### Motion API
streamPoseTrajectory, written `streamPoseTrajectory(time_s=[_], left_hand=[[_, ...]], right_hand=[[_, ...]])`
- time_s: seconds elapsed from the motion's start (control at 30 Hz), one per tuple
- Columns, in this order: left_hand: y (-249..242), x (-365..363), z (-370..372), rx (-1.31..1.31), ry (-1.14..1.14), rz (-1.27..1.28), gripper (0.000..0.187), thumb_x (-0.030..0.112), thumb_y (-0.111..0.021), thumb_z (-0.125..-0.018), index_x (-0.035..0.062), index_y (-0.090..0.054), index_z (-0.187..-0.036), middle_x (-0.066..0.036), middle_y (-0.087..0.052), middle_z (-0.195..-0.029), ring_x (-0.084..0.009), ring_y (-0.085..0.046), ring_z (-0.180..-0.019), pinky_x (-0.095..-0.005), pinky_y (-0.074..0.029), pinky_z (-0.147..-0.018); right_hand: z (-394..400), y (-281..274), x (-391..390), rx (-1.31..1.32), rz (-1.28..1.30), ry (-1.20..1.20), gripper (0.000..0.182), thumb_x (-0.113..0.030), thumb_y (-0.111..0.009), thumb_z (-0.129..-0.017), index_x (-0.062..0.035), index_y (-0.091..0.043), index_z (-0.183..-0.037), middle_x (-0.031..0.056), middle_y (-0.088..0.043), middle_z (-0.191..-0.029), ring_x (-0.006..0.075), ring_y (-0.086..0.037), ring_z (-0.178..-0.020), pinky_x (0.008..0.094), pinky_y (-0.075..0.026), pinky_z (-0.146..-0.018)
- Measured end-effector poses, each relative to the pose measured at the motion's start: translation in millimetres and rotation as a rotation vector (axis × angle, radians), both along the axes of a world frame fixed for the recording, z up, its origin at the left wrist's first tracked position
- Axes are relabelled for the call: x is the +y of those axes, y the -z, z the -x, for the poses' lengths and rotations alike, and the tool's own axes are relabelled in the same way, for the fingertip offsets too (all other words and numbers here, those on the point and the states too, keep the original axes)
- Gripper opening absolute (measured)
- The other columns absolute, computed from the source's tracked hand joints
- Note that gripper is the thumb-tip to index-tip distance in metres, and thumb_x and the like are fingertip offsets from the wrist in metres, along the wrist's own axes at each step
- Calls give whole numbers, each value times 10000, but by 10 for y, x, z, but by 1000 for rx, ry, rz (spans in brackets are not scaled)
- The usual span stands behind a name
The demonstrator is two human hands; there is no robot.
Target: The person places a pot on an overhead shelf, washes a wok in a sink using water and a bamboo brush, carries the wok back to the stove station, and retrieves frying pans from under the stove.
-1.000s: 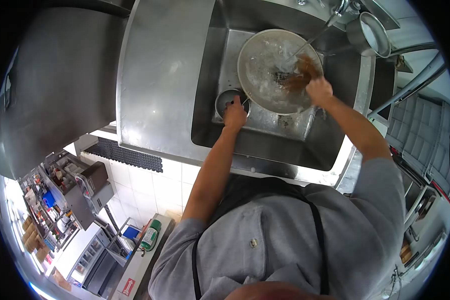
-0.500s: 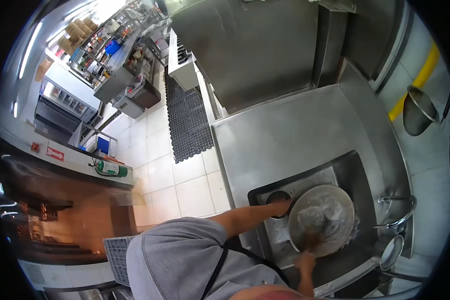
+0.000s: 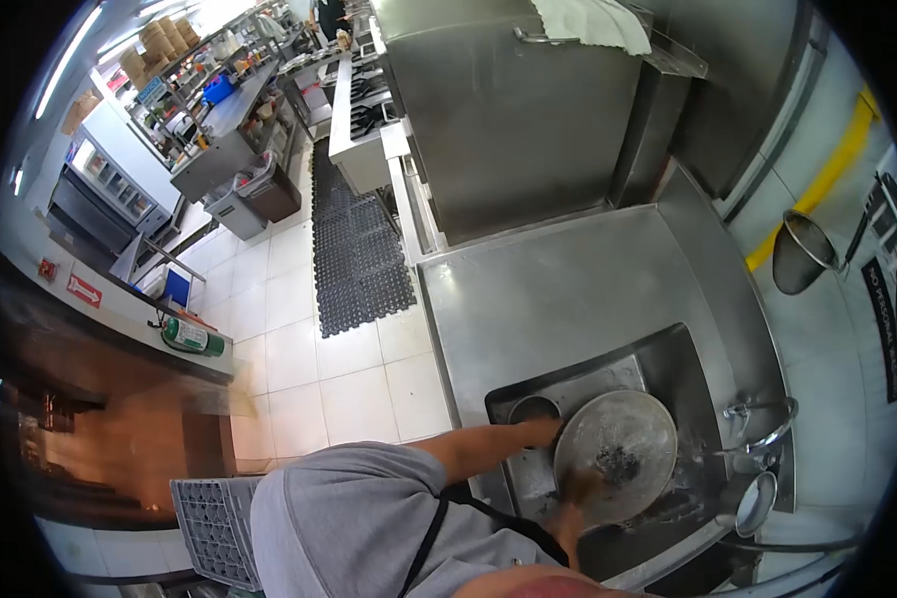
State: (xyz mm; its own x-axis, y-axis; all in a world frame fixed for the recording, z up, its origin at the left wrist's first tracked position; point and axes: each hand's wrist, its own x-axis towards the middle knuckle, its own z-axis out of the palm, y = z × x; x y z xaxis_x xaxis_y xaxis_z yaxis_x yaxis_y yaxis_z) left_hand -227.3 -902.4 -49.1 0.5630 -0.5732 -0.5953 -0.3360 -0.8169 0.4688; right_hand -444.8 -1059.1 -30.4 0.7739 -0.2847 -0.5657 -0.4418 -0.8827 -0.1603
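A large round metal pan point(image 3: 648, 439) lies tilted in the sink, its inside wet with a few suds. My left hand point(image 3: 545, 432) grips its near-left rim, fingers closed at the edge. Low over the pan's inside, my right hand point(image 3: 580, 486) is smeared by motion, so I cannot tell what its fingers hold. A dark, rough-looking patch point(image 3: 618, 462) shows on the pan just beyond those fingers. Beside my left hand stands a round dark container point(image 3: 534, 409) in the sink basin point(image 3: 690, 359).
A faucet point(image 3: 767, 429) and a small round strainer point(image 3: 755, 503) are on the sink's right side. Another strainer point(image 3: 802, 254) hangs on the wall. Steel counter point(image 3: 558, 279) stretches ahead. A grey rack point(image 3: 214, 528) is behind my left shoulder. Far off, a person point(image 3: 331, 18) stands.
The white suds in the pan have thinned, baring grey metal. My right hand has shifted up and left over the pan. The view has tilted up, showing a cloth on the steel cabinet.
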Motion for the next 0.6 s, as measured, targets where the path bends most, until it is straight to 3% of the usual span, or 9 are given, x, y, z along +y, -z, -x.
streamPoseTrajectory(time_s=[0.07,0.13,0.17,0.23,0.3,0.37,0.47,0.53,0.6], left_hand=[[-104,28,35,10,48,-33,462,113,-477,-879,70,-429,-1337,-254,-515,-1247,-423,-536,-1127,-487,-456,-922],[-574,139,66,-80,-12,45,348,130,-565,-818,22,-573,-1149,-222,-610,-1125,-367,-601,-1039,-478,-481,-873],[-568,120,63,-67,-15,44,348,130,-565,-818,22,-573,-1149,-222,-610,-1125,-367,-601,-1039,-478,-481,-873],[-532,30,-24,-104,-54,-5,349,209,-591,-816,40,-600,-1121,-209,-634,-1080,-365,-614,-1013,-467,-495,-864],[-1039,101,-11,-84,-64,-7,397,209,-582,-824,54,-556,-1188,-219,-614,-1117,-371,-597,-1046,-468,-489,-876],[-1141,-25,75,-50,-70,22,452,209,-573,-831,69,-512,-1256,-228,-593,-1154,-378,-579,-1079,-468,-484,-887],[-597,-137,282,-128,-237,103,435,329,-587,-828,35,-585,-1148,-209,-628,-1099,-365,-609,-1026,-459,-488,-887],[-535,-226,413,-204,-252,118,409,302,-588,-812,20,-602,-1107,-220,-634,-1072,-377,-610,-1011,-462,-489,-880],[-707,-343,432,-219,-229,253,334,267,-578,-799,15,-645,-1007,-231,-641,-1027,-390,-610,-991,-467,-493,-856]], right_hand=[[-600,-85,248,-162,-145,14,443,-166,-618,-726,76,-555,-1092,275,-626,-974,442,-594,-970,481,-473,-860],[-1200,13,33,-252,-249,210,364,-111,-608,-684,98,-583,-981,303,-614,-953,424,-610,-955,474,-482,-832],[-1422,-264,-166,-78,-144,249,349,-123,-641,-694,89,-596,-966,286,-627,-974,383,-644,-925,466,-509,-785],[-1292,-549,-709,-87,73,283,361,-150,-697,-681,73,-612,-951,251,-635,-1043,333,-666,-912,431,-542,-732],[-860,-440,-1000,-19,202,260,395,-167,-737,-665,51,-634,-978,214,-628,-1114,309,-666,-936,400,-560,-717],[-505,-499,-981,297,140,27,437,-103,-724,-652,16,-629,-1061,178,-636,-1098,303,-673,-890,376,-573,-673],[-191,-1244,-523,416,-239,264,617,-79,-695,-643,-29,-557,-1242,138,-654,-942,281,-662,-751,391,-563,-577],[68,-1389,-438,140,-599,474,769,-68,-673,-618,-71,-465,-1358,116,-621,-795,241,-595,-577,368,-512,-442],[332,-1522,-410,-23,-693,585,808,-64,-666,-610,-77,-432,-1383,115,-614,-764,230,-567,-527,352,-477,-397]])
